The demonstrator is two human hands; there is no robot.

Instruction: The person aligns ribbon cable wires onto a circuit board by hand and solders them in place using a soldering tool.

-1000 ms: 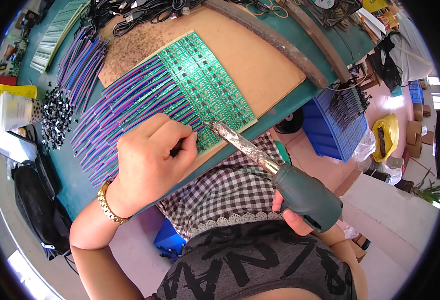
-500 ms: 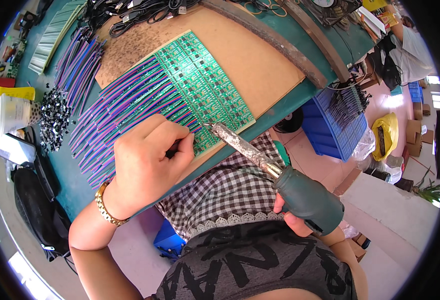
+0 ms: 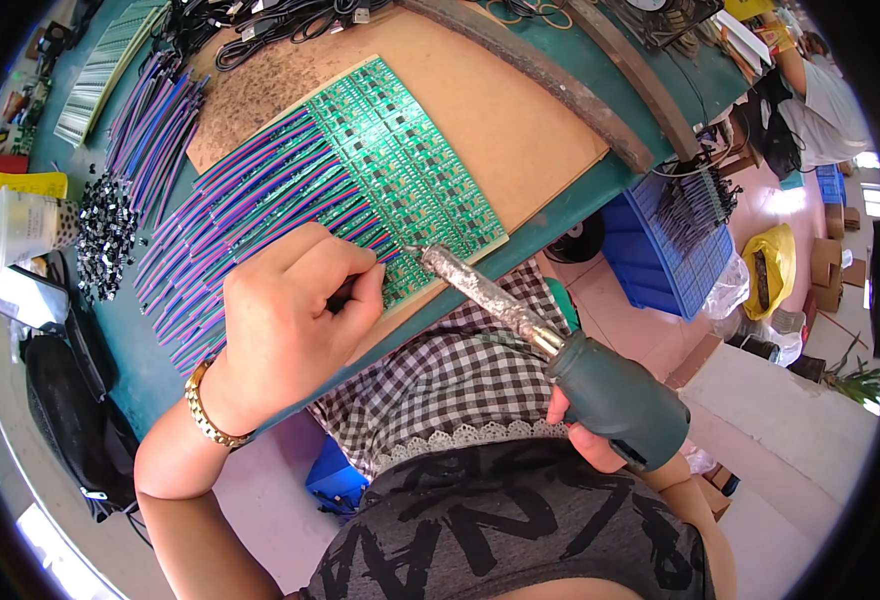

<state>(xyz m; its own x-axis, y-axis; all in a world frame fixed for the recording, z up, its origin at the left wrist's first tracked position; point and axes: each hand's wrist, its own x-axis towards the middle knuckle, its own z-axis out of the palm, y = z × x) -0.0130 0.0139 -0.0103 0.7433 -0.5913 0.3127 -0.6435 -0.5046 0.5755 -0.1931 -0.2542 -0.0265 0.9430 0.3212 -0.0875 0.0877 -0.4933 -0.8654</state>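
Observation:
A green panel of circuit boards [image 3: 410, 150] lies aslant on a brown board at the table's near edge. Rows of blue, pink and black wires [image 3: 250, 200] run from its left part. My left hand [image 3: 295, 305] rests over the wires with its fingers pinched at the panel's lower edge; what they hold is hidden. In my right hand [image 3: 595, 447], mostly behind the dark green handle, is a soldering iron [image 3: 490, 300]. Its thin tip meets the panel just beyond my left fingertips, at the wire ends.
Loose wires [image 3: 155, 130] and a heap of small black pieces [image 3: 108, 240] lie left, near a lidded plastic cup [image 3: 25, 225]. Black cables [image 3: 290, 30] fill the far edge. Two brown bars [image 3: 540, 80] cross the far right. A blue crate [image 3: 660, 250] stands beyond the table.
The soldering iron's tip has stayed at nearly the same spot by my left fingers. My left hand and the panel have shifted very slightly in the view.

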